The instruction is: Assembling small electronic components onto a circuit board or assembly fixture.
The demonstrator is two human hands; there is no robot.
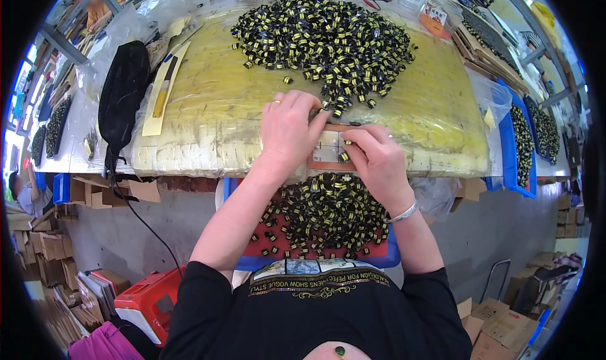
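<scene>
The small gridded tray (329,147), a reddish-framed thing with pale cells, sits at the near edge of the yellow work pad (208,114), and both hands are on it. My left hand (287,129) lies over its left side with the fingers curled down, a ring showing on one of them; whether those fingers pinch a part I cannot tell, as the hand hides its own tips. My right hand (377,155) holds the tray's right side, thumb and forefinger closed narrow at a black-and-yellow component (344,156) seated in one cell. I judge the step in hand to be filling the cells one by one, with most cells looking bare as far as I can see. The next move, as I read it, calls for a fine pinch on a single piece and setting it square into an open cell without knocking the seated one. Supply is close: a big heap of the same components (325,41) spreads on the pad just beyond the tray, its near stragglers almost touching my left fingers, and a second batch fills a red-floored blue bin (385,256) below the table edge, above my lap. A black pouch (123,92) with a trailing cord lies off to the left, and blue bins (508,152) of more parts stand at the right.
</scene>
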